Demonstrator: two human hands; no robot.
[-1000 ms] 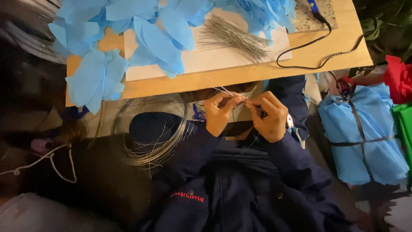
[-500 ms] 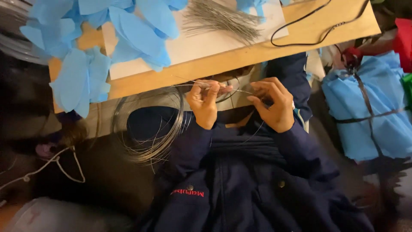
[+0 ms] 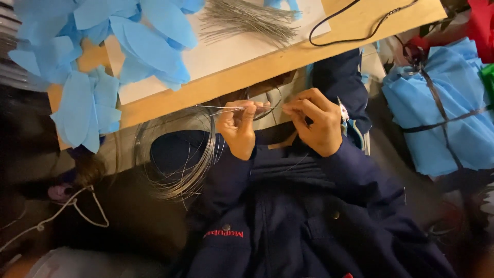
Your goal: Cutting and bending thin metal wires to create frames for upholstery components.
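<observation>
1. Your left hand (image 3: 239,126) and right hand (image 3: 316,123) have moved apart since a second ago; both are pinched closed on the thin wire (image 3: 226,108), now drawn out straight between them at chest height, just below the table edge (image 3: 206,95).
2. Wire coil (image 3: 177,154) sits by your left elbow.
3. Tied blue fabric bundle (image 3: 442,108) on your right, black-strapped.
4. Farther: cut wire pile (image 3: 247,20) and blue petal cutouts (image 3: 118,51) on the table. No labels readable.

Thin shiny metal wire (image 3: 216,107), matt blue paper petals (image 3: 149,49), smooth wooden board (image 3: 267,67).

Wooden tabletop (image 3: 288,64), dim surroundings.
</observation>
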